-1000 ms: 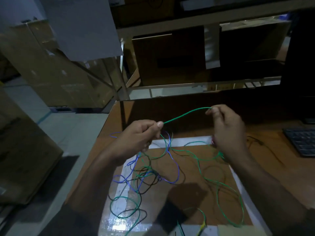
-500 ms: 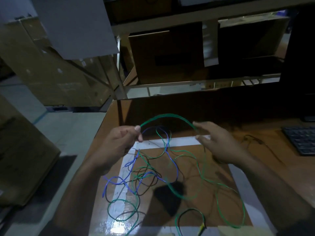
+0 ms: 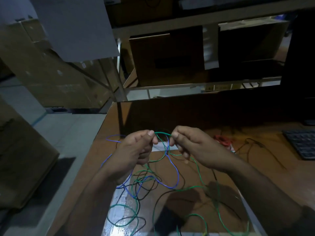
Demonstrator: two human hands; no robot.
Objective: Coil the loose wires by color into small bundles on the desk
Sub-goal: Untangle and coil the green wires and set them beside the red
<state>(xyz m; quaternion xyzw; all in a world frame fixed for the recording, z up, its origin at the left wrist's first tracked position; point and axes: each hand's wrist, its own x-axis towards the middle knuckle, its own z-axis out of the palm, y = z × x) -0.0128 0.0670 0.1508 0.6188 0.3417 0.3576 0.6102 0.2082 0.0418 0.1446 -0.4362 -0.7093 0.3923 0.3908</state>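
Head view: the green wire (image 3: 163, 133) arcs in a short span between two raised hands above the brown desk (image 3: 102, 150), then drops into loops that run down across the desktop toward the near edge. The left hand (image 3: 134, 150) pinches one end of that span between thumb and forefinger, the remaining fingers curled into the palm. The right hand (image 3: 190, 147) pinches the other end the same way, its lower fingers bent under. The two hands sit close together, thumbs nearly facing.

Under the hands lies a tangle: a blue wire (image 3: 175, 171) looping out past the left wrist and back beneath the palms, a black wire (image 3: 146, 189) threaded through it, and more green loops near the bottom edge. How many separate strands each colour has cannot be told from the knot. A small red bundle (image 3: 223, 140) rests on the desk just beyond the right hand, apart from the tangle.

One dark keyboard (image 3: 303, 143) lies at the far right. Cardboard boxes (image 3: 51, 74) stand on the floor to the left, and a metal shelf (image 3: 196, 24) with boxes rises behind the desk. No writing is legible anywhere.
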